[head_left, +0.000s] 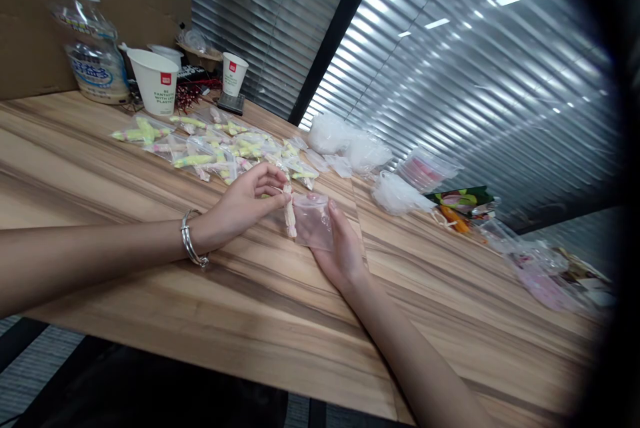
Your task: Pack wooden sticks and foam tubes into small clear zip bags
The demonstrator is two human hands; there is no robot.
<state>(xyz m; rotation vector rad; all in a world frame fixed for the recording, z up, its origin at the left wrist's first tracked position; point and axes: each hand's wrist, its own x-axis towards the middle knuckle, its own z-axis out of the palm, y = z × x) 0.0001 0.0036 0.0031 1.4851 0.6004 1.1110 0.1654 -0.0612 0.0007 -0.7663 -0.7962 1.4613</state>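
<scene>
My left hand [255,191] pinches a small pale cream and pink stick-shaped piece [290,215] between thumb and fingers, holding it upright. Right beside it, my right hand [343,241] grips a small clear plastic bag [315,225], thumb along its right edge. The bag looks flat, and I cannot tell whether its mouth is open. Behind my hands lies a spread of small clear bags [240,148] with yellow and pink pieces in them.
Paper cups [157,81] and a tall plastic jar [93,48] stand at the back left. Clumps of clear plastic bags [345,141] lie along the blinds. Packets [465,201] and wrappings [550,275] fill the right side of the wooden table [200,321].
</scene>
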